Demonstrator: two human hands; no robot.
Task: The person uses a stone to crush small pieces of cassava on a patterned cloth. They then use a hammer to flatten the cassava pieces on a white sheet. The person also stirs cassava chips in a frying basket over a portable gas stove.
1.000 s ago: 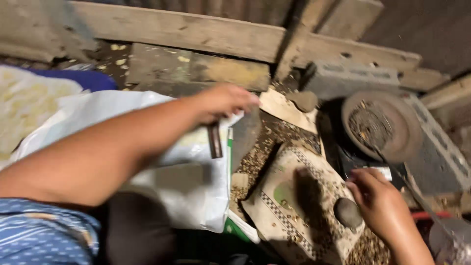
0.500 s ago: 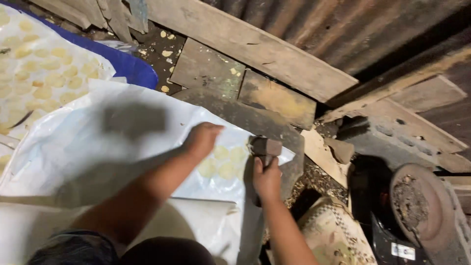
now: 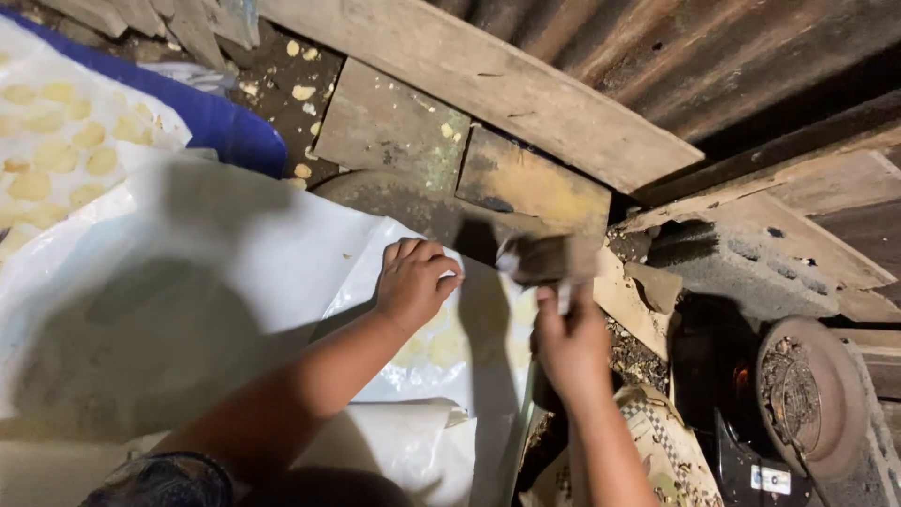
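My left hand (image 3: 413, 282) rests on a white plastic sheet (image 3: 235, 282), with its fingers curled over the sheet's far edge. Pale yellow flat pieces (image 3: 441, 343) show through the sheet just below that hand. My right hand (image 3: 568, 343) is raised beside the sheet's right edge. It grips a flat brown tool (image 3: 544, 258), which is blurred and stands a little right of my left hand. Both forearms come in from the bottom of the view.
Another sheet with several yellow round pieces (image 3: 56, 141) lies at the upper left beside a blue cloth (image 3: 225, 131). Wooden planks (image 3: 488, 84) and a grey concrete block (image 3: 760, 263) line the back. A round rusty metal disc (image 3: 807, 394) and a patterned cloth (image 3: 666, 460) sit at the lower right.
The view has swung left onto the white sheet. My right hand left the patterned cloth and came up to the sheet's edge, now holding the brown tool. My left hand's fingers have curled.
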